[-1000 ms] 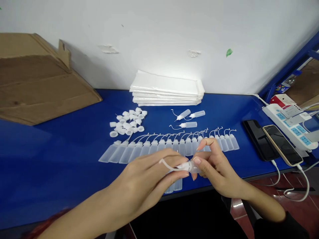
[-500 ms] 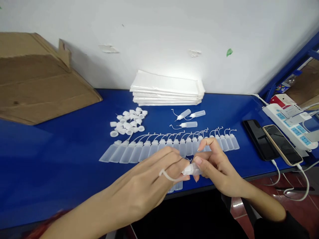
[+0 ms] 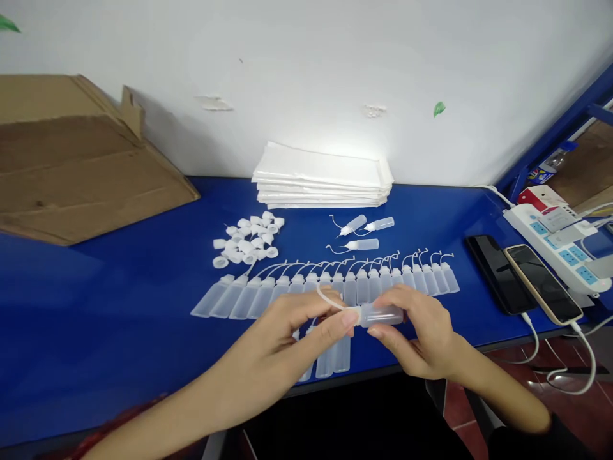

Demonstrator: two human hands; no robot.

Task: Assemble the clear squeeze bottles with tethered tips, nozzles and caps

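A small clear squeeze bottle lies sideways between my hands, its neck to the left. My left hand pinches the white cap at the neck between thumb and fingers; a thin white strap curls up from there. With thumb and fingertips, my right hand grips the bottle's body near its base. Behind my hands runs a long row of bottles with straps pointing up and right. A few more bottles lie under and in front of my left hand, partly covered by it.
Loose white caps form a pile at the back left. Three needle-tipped bottles lie behind the row. White envelopes are stacked by the wall. A cardboard box stands left; two phones and a power strip are at right.
My left hand has turned, so its thumb now shows on the cap. The bottle is more visible and lies level. My right fingers have closed further around its body.
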